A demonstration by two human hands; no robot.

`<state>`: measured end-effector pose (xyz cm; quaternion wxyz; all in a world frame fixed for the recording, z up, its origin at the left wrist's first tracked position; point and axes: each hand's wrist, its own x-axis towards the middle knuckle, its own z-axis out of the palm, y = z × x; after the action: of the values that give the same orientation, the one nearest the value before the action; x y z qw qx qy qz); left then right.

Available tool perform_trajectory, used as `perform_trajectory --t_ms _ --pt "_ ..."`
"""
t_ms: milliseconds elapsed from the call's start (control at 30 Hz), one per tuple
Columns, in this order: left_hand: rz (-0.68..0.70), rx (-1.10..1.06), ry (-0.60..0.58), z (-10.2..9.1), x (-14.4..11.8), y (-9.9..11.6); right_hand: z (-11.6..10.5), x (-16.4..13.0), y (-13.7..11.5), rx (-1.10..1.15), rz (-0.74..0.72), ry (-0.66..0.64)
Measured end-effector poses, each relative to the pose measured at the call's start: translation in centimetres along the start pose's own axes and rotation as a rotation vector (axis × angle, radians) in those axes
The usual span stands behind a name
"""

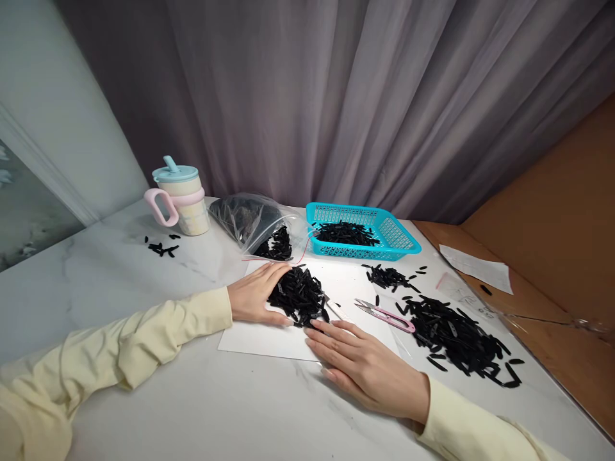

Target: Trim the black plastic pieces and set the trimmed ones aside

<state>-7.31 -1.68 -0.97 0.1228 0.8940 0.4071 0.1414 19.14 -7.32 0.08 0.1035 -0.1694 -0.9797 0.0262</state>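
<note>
A heap of small black plastic strips (298, 296) lies on a white sheet of paper (269, 338) in the middle of the marble table. My left hand (255, 293) lies flat, fingers apart, its palm cupped against the heap's left side. My right hand (358, 362) rests palm down on the paper's near right corner, fingertips touching the heap's near edge. Neither hand grips anything. Both arms wear pale yellow sleeves.
Pink thread snips (387, 314) lie right of the heap. A larger pile of black strips (456, 336) spreads at right. A turquoise basket (398, 238) holds more strips; a clear zip bag (250, 221) and a lidded cup (181, 200) stand behind. A brown board (552, 256) borders the right.
</note>
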Motion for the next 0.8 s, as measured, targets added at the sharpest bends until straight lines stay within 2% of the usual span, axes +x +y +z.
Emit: perform_trajectory --t_ms 167,300,467,600,800 --pt "-0.067 0.062 0.052 0.0 0.0 -0.9 0.1 -0.1 0.1 0.006 -0.002 0.017" --pt "-0.038 0.009 0.007 0.4 0.0 -1.8 0.1 -0.1 0.1 0.021 0.0 0.028" --pt "0.008 -0.017 0.032 0.8 -0.2 -0.6 0.1 0.0 0.1 0.033 0.014 -0.022" --pt "-0.017 -0.043 0.093 1.0 0.0 0.4 0.0 0.0 0.1 0.042 0.024 -0.041" --pt "-0.047 0.046 0.175 1.0 0.4 0.5 -0.2 0.2 -0.1 0.047 0.031 -0.039"
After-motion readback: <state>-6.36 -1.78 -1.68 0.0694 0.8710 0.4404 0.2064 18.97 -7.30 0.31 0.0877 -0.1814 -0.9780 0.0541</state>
